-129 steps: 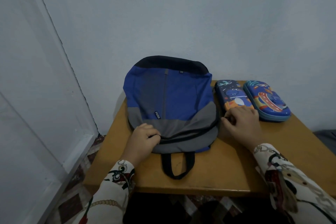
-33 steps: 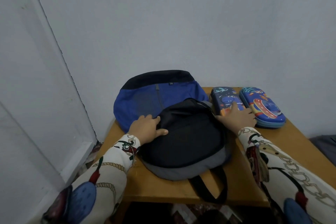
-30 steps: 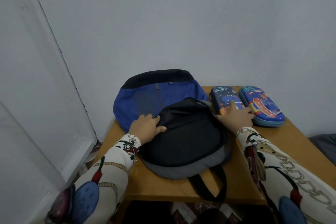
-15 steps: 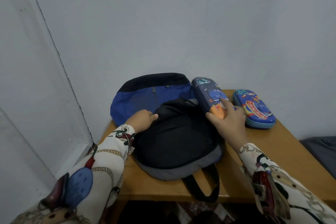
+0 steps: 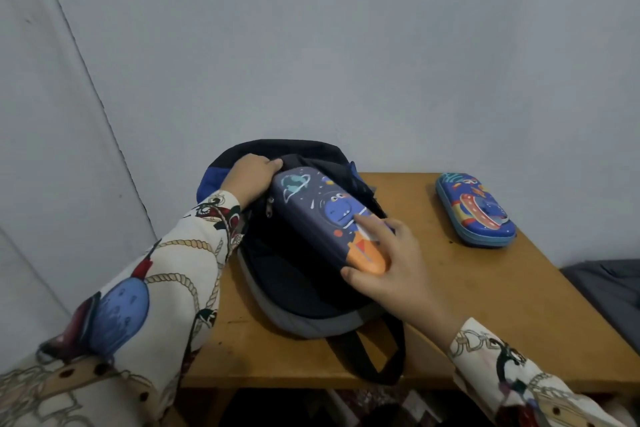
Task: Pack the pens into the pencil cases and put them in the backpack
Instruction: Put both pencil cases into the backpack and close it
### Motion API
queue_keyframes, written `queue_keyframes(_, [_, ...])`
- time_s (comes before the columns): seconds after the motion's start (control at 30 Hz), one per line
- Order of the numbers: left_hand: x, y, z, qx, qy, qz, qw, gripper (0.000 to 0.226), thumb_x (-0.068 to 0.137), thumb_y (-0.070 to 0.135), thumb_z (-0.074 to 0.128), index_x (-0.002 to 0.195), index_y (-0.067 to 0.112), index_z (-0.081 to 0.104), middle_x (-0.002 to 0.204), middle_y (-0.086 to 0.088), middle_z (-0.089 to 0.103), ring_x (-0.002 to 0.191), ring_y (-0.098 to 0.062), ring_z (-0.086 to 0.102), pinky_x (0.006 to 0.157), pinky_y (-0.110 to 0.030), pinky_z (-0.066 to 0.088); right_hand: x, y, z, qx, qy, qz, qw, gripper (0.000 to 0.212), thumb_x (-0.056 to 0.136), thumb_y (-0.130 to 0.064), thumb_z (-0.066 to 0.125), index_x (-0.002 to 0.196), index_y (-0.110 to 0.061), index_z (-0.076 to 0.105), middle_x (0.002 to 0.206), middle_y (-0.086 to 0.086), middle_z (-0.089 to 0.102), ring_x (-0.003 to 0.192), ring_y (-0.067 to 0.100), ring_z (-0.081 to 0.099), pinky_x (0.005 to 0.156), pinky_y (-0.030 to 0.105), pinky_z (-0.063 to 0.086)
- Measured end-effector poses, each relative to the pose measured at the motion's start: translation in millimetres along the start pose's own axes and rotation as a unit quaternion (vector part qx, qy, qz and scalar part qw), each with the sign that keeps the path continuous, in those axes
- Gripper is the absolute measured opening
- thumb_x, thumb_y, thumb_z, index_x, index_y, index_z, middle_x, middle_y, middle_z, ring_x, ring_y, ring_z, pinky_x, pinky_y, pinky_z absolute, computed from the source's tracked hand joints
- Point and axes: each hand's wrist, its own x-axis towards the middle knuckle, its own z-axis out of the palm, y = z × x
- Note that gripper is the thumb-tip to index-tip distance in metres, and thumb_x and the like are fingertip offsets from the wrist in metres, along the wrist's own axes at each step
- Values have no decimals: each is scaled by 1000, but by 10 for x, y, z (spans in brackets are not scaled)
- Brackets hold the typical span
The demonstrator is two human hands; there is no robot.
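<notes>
The blue, grey and black backpack (image 5: 294, 302) lies on the wooden table (image 5: 485, 305) with its main compartment open. My left hand (image 5: 251, 175) grips the far edge of the opening and holds it up. My right hand (image 5: 388, 263) grips the near, orange end of the dark purple pencil case (image 5: 322, 215), which is tilted over the opening with its far end at the backpack's mouth. The second pencil case (image 5: 474, 210), bright blue with a red design, lies zipped on the table at the right, apart from both hands. No pens are visible.
The table stands in a corner, with a grey wall behind it and a white panel on the left. The backpack's black carry strap (image 5: 367, 357) hangs over the front edge. A dark grey object (image 5: 609, 291) sits beyond the table's right edge.
My right hand has carried the purple case from beside the backpack to over its open compartment. My left hand has shifted farther back and lifted the opening's edge higher.
</notes>
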Motion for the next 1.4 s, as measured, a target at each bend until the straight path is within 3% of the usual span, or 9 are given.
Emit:
queue_keyframes(0.13, [-60, 68, -27, -2, 62, 42, 997, 40, 101, 31, 45, 73, 4, 55, 85, -17, 61, 93, -36, 56, 78, -39, 37, 71, -42, 88, -34, -43, 8, 998, 87, 57, -69, 59, 140, -48, 41, 136, -6, 31, 131, 14, 29, 108, 34, 35])
queue_keyframes(0.27, [-168, 184, -47, 1, 91, 75, 993, 39, 100, 37, 42, 93, 7, 66, 94, -11, 67, 95, -32, 57, 85, -43, 44, 327, -122, 163, -101, -65, 11, 993, 80, 72, -54, 72, 144, -39, 40, 141, 5, 31, 132, 26, 27, 106, 33, 30])
queue_keyframes(0.37, [-274, 300, -29, 10, 93, 104, 990, 38, 100, 38, 41, 101, 10, 68, 101, -10, 68, 100, -30, 58, 89, -45, 44, 554, -149, 283, -106, -46, 33, 993, 75, 77, -46, 72, 145, -35, 41, 136, 10, 35, 130, 33, 30, 107, 40, 33])
queue_keyframes(0.67, [-420, 278, 69, 4, 65, 95, 993, 37, 100, 39, 41, 70, 22, 51, 81, -3, 62, 86, -26, 59, 73, -39, 43, 1037, 49, 486, -157, 9, 144, 977, 65, 79, -52, 67, 133, -22, 48, 132, 19, 37, 122, 41, 34, 101, 48, 37])
queue_keyframes(0.83, [-433, 193, 158, 7, 50, 89, 995, 39, 101, 40, 40, 103, 13, 68, 101, -6, 68, 98, -25, 60, 86, -45, 47, 1055, 199, 534, -180, -10, 162, 970, 68, 80, -53, 67, 134, -17, 47, 135, 21, 35, 125, 43, 32, 102, 50, 36])
queue_keyframes(1.0, [-450, 128, 242, 0, 48, 78, 996, 40, 101, 39, 41, 92, 11, 68, 87, -5, 67, 85, -23, 60, 79, -46, 48, 1100, 298, 488, -201, -41, 157, 966, 68, 84, -50, 66, 140, -18, 44, 141, 21, 31, 130, 43, 29, 105, 51, 36])
queue_keyframes(1.27, [-467, 74, 389, 7, 37, 84, 996, 39, 101, 40, 40, 109, 15, 68, 101, -5, 68, 94, -23, 61, 83, -43, 49, 1237, 388, 432, -216, -43, 156, 963, 64, 89, -45, 67, 143, -19, 44, 157, 23, 17, 147, 43, 6, 118, 58, 18])
queue_keyframes(1.33, [-490, 42, 432, 5, 35, 84, 996, 39, 101, 40, 39, 111, 16, 68, 102, -5, 67, 96, -24, 60, 83, -43, 49, 1203, 422, 438, -217, -35, 136, 966, 61, 89, -43, 67, 140, -18, 48, 156, 23, 20, 147, 43, 7, 117, 58, 21])
queue_keyframes(1.4, [-527, -2, 502, 5, 28, 78, 997, 38, 102, 40, 39, 114, 16, 67, 104, -7, 67, 97, -25, 60, 82, -41, 48, 1146, 484, 413, -207, -8, 104, 973, 52, 89, -43, 66, 132, -15, 57, 149, 23, 33, 144, 43, 20, 113, 55, 31])
